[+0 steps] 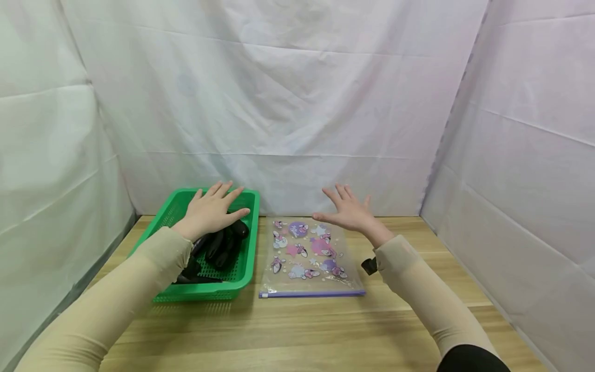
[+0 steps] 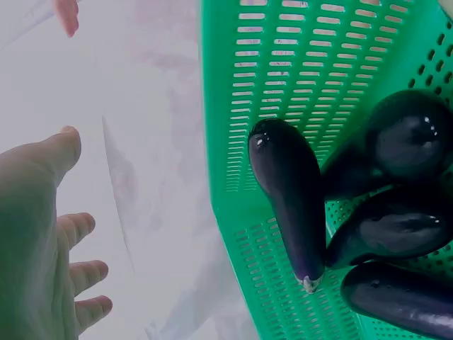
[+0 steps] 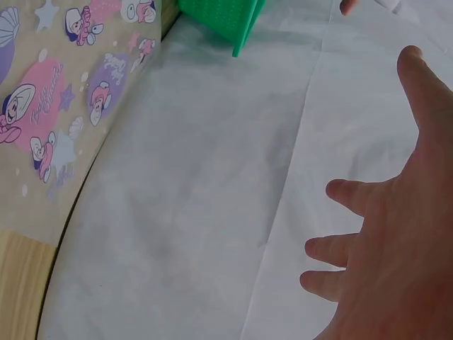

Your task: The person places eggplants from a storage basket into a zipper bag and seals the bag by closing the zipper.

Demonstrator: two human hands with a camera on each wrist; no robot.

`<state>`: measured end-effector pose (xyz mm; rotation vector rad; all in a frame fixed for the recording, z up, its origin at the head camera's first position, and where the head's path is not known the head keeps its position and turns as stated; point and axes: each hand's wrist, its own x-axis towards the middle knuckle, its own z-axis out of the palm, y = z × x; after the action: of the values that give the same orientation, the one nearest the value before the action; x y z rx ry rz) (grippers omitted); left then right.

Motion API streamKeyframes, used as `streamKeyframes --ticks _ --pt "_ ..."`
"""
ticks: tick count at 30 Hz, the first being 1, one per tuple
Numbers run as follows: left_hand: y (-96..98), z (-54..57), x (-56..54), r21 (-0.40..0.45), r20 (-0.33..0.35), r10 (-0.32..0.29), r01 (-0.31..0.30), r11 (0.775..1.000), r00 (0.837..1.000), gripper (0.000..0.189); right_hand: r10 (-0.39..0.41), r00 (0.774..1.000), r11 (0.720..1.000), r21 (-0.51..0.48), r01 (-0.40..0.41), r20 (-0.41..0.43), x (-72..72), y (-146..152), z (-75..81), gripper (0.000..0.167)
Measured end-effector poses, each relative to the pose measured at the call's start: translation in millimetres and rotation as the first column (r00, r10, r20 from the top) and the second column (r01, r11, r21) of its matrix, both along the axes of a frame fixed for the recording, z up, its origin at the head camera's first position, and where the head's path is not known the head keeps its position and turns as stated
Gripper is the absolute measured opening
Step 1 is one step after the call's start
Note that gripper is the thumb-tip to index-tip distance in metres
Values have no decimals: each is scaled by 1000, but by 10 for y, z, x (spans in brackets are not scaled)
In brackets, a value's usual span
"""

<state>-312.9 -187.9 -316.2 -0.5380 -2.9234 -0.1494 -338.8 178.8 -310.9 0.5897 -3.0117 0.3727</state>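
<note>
My left hand [image 1: 209, 212] hovers over the green plastic basket [image 1: 254, 243] with its fingers spread, holding nothing. Inside the basket lie several dark, glossy eggplants [image 2: 287, 191], partly hidden by my hand and sleeve in the head view. To the right, a clear zip bag [image 1: 288, 258] printed with pink and purple cartoon figures lies flat on the table, its purple slider strip [image 1: 311, 294] toward me. Above the bag's far right corner, my right hand [image 1: 350, 211] is raised with fingers apart and nothing in it. Part of the bag's print also shows in the right wrist view.
The wooden table [image 1: 297, 330] carries the basket and bag side by side. White cloth walls [image 1: 288, 103] rise behind the table and along both sides. A small black object [image 1: 369, 266] shows beside my right cuff.
</note>
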Motion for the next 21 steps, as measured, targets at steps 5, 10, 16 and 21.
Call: streamKeyframes --ticks 5,10,16,21 --pt "3 6 -16 3 -38 -10 10 1000 999 74 12 1000 1000 5 -12 2 12 -8 12 94" --pt "10 8 -27 9 -72 -10 11 1000 997 73 29 999 999 13 -29 -17 25 -26 41 97" --pt "47 1 9 16 -82 -28 29 999 996 72 57 998 998 6 -56 -25 76 -51 42 98" --pt "89 -5 30 -7 -89 -43 42 999 995 73 82 996 996 -24 -83 -31 123 -64 49 98"
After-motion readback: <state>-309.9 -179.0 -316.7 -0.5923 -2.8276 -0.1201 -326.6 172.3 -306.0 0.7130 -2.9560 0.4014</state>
